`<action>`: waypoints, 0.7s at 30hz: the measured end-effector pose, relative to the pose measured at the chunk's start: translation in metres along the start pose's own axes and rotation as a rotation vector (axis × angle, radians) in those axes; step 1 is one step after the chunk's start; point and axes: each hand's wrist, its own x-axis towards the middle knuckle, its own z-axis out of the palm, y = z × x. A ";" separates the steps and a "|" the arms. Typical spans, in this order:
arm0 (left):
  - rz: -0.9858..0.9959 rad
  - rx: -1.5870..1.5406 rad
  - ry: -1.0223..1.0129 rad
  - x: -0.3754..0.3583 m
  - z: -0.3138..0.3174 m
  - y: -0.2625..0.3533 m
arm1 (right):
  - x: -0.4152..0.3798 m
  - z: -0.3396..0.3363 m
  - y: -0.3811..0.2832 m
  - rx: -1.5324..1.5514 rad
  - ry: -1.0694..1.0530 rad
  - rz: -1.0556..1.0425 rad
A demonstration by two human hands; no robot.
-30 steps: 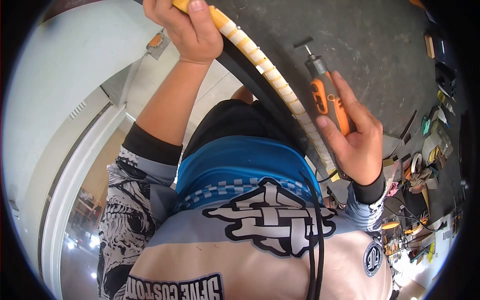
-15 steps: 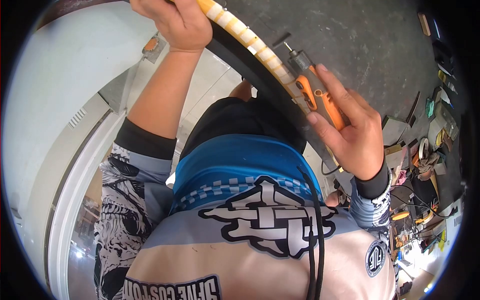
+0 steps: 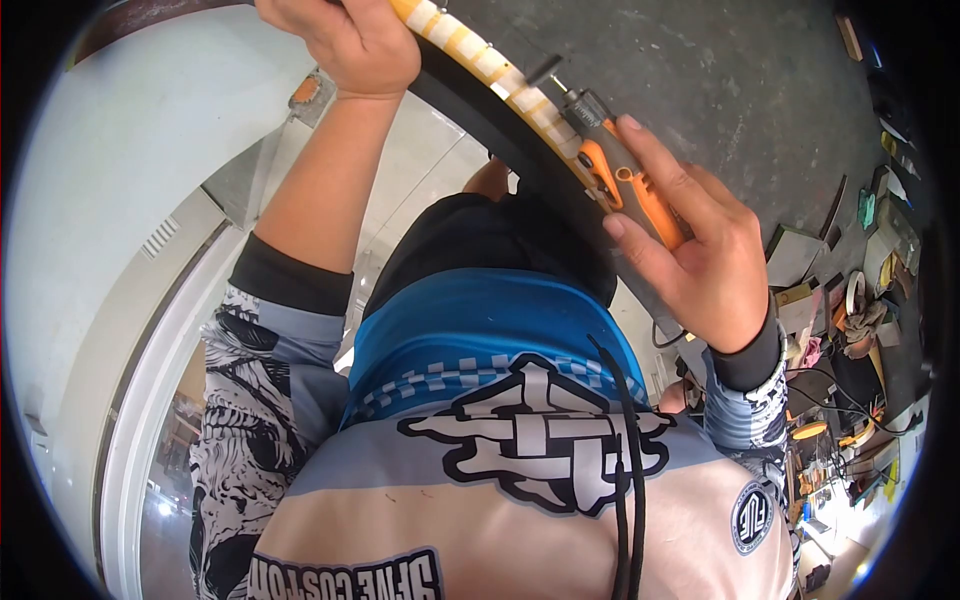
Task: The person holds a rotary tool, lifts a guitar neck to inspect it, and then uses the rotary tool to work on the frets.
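I count two bare hands: one left hand (image 3: 350, 45), one right hand (image 3: 710, 265). Rotary tool (image 3: 630, 180): one, in the right hand. Tool wheel (image 3: 543, 70): one, ahead of that hand. Curved taped strip (image 3: 465, 44): one, at the left hand. Black cuffs (image 3: 300, 272): two, one behind each hand.

The broadest way for a hand lies over the grey surface (image 3: 700, 70), right of the tool (image 3: 630, 178) and above the right hand (image 3: 705, 270), until clutter (image 3: 860, 325) closes in at the right. The strip (image 3: 470, 45) and dark band (image 3: 490, 112) slant from the left hand (image 3: 345, 45) to the tool, barring that side from the shorts (image 3: 470, 245). A pocket opens between left forearm (image 3: 325, 190) and band; whether the tool's tip touches the strip is unclear.
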 end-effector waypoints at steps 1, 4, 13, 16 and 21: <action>0.040 0.045 0.004 0.000 0.000 -0.007 | 0.000 0.000 0.001 0.002 0.000 -0.003; 0.031 0.069 0.001 0.000 -0.002 -0.004 | 0.000 0.001 -0.001 0.005 0.000 -0.001; -0.019 0.016 0.008 0.004 0.000 0.006 | -0.001 0.000 0.000 0.005 -0.013 0.011; -0.043 -0.003 0.002 0.004 -0.001 0.008 | -0.001 0.000 0.000 0.002 -0.010 0.002; -0.034 -0.006 -0.019 0.003 -0.002 0.005 | -0.002 -0.001 0.000 -0.002 -0.019 0.005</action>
